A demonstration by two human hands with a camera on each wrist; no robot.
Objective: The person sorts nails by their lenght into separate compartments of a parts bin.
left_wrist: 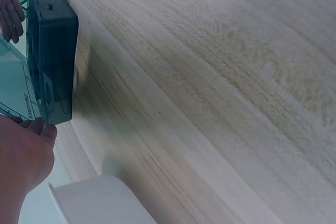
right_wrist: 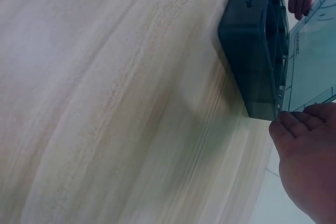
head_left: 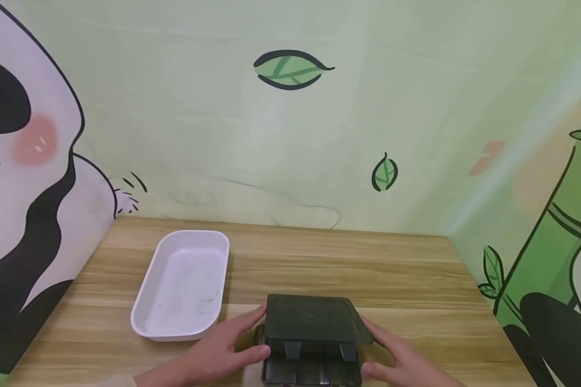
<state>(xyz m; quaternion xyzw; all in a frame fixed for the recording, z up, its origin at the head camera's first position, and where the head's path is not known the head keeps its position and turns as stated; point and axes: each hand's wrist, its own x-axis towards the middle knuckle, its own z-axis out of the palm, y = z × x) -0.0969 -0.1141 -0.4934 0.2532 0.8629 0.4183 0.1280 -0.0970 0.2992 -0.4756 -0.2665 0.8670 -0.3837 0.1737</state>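
A dark translucent plastic box [head_left: 312, 368] sits at the table's near edge, its flat lid [head_left: 310, 320] raised at an angle over the compartments. My left hand [head_left: 222, 344] is at the lid's left side, with thumb and forefinger spread and their tips touching its edge. On the other side my right hand [head_left: 402, 355] touches the lid's right edge, thumb near the front corner. Both wrist views show mostly extended fingers meeting the lid's edge. Two tabs hang from the lid's front edge. Little of the interior shows.
Left of the box, a white rectangular tray [head_left: 222, 279] stands close to my left forearm. Wooden tabletop [head_left: 348, 258] extends behind the box. A printed backdrop [head_left: 198, 107] with leaves and a panda rises along the back and sides.
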